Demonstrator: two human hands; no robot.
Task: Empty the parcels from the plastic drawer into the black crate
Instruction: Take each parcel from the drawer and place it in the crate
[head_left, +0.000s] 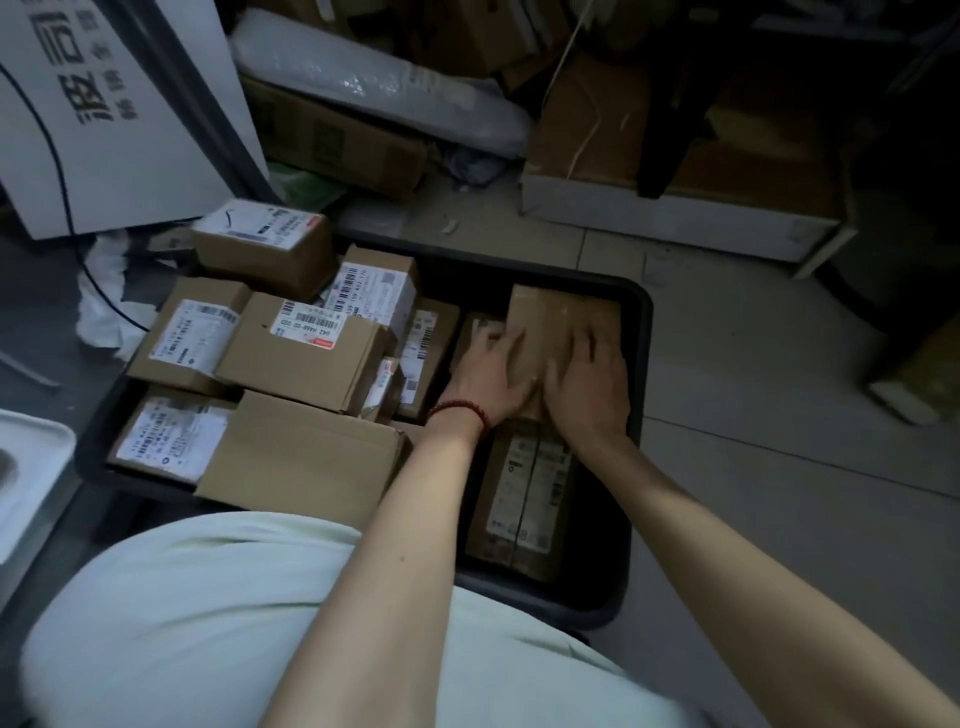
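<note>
Both hands lie on a plain brown cardboard parcel (563, 322) inside the black plastic crate (642, 364).

The parcel sits in the far right part of the crate, tilted a little, and its near end is covered by the hands. The left hand (493, 376), with a red bead bracelet (460, 411) on the wrist, lies over the left edge of the parcel with the fingers stretched out and slightly apart. The right hand (587, 387) lies flat on the top with the fingers spread. Under the wrists, a long brown parcel with a white label (522, 501) lies on the crate bottom. The left part of the crate is piled with brown cardboard parcels with white labels (306, 348). A white plastic piece (31, 467) shows at the left edge, only partly in view. The crate stands on a grey tiled floor (753, 415).
</note>
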